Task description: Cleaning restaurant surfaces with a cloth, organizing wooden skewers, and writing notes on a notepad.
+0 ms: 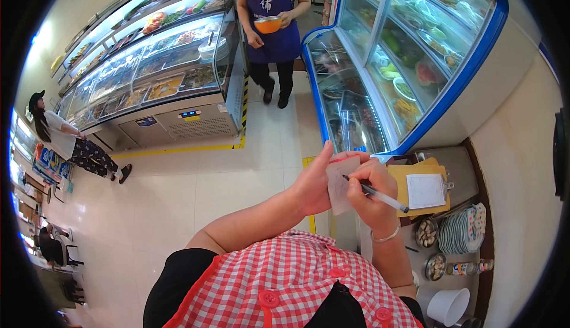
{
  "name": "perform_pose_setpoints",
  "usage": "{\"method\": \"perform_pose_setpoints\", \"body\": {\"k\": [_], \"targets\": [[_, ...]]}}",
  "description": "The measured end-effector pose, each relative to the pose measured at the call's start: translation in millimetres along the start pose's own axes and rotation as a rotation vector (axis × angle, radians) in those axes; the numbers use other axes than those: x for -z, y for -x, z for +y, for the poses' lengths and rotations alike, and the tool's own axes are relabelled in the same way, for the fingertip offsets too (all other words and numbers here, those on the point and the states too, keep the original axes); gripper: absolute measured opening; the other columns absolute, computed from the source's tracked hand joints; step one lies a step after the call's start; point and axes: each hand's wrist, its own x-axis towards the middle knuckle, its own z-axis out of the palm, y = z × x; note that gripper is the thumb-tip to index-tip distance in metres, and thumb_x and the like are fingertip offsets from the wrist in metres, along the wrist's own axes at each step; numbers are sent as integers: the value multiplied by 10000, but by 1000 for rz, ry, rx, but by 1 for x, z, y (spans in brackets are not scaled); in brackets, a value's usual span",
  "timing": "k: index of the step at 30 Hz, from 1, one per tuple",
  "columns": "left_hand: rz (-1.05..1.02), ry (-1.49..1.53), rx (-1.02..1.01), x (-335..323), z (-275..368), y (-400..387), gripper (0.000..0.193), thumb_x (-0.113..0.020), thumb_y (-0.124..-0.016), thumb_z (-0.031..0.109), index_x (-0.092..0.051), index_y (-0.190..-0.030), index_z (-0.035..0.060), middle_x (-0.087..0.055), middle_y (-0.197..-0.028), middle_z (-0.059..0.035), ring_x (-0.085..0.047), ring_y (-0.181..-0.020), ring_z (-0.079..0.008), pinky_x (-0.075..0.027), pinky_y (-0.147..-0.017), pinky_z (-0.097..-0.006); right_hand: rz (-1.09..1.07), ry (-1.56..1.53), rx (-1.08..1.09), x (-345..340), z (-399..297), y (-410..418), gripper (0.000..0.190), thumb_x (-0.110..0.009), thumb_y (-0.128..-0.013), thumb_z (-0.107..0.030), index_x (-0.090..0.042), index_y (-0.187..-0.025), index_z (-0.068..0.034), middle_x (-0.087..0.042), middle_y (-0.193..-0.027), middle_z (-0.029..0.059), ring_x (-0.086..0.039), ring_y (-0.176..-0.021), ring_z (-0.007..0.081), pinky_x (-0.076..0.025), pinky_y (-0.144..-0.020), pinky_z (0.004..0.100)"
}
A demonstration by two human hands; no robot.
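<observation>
My left hand (pixel 314 183) holds a small notepad (pixel 345 194) in front of my chest, thumb up along one side and fingers behind it. Handwritten strokes show on its top sheet. A pen (pixel 385 198) with a clear barrel is gripped in my right hand (pixel 374 190), its dark tip at the paper. A light bracelet circles my right wrist. To the right of my right hand, a clipboard (pixel 447 186) with a white sheet (pixel 426 191) lies on yellow folders or boards (pixel 398 174) on a side counter.
The counter (pixel 458 161) also bears stacked plates (pixel 454 234), bowls of garlic (pixel 426 233), bottles (pixel 461 268) and a white tub (pixel 449 306). A glass-fronted fridge (pixel 401 60) and a food display case (pixel 164 100) flank the aisle. A person (pixel 274 38) in it holds an orange bowl (pixel 268 26); another person (pixel 62 132) stands left.
</observation>
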Motion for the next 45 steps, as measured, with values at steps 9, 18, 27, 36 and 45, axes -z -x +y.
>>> {"method": "perform_pose_setpoints", "body": {"k": [9,18,27,36,45], "targets": [[-74,-16,-3,0,-4,0,717,-205,-962,624,-431,-1341,59,-485,-1338,-95,-488,-1224,-238,-385,-1040,-411,62,14,48,0,5,1,70,-577,-789,31,-558,-843,-10,-557,-796,64,-513,-705,140,-428,-643,252],[-23,-31,11,0,-9,2,731,-188,-963,621,-430,-1345,47,-506,-1317,-112,-499,-1218,-258,-372,-1048,-419,-6,-8,6,5,10,8,59,-565,-789,30,-534,-817,-11,-539,-793,59,-489,-674,117,-413,-621,246],[-83,95,-31,10,5,-5,760,-207,-950,641,-458,-1307,18,-577,-1207,-145,-462,-1247,-340,-345,-1065,-490,-101,-198,-197,14,4,27,42,-614,-745,23,-590,-748,-11,-604,-723,41,-563,-646,101,-443,-581,235],[-132,187,-26,11,7,-9,776,-201,-944,652,-466,-1281,5,-605,-1128,-134,-480,-1221,-352,-377,-1039,-489,-63,-138,-155,6,6,24,81,-595,-720,51,-561,-757,-13,-565,-700,28,-534,-627,99,-415,-563,234],[-1,152,-36,-2,13,-6,747,-203,-955,635,-520,-1222,13,-624,-1038,-115,-539,-1137,-316,-433,-980,-457,-108,-110,-156,4,4,20,91,-642,-718,30,-585,-760,-28,-570,-693,40,-530,-581,88,-426,-525,230]]}}
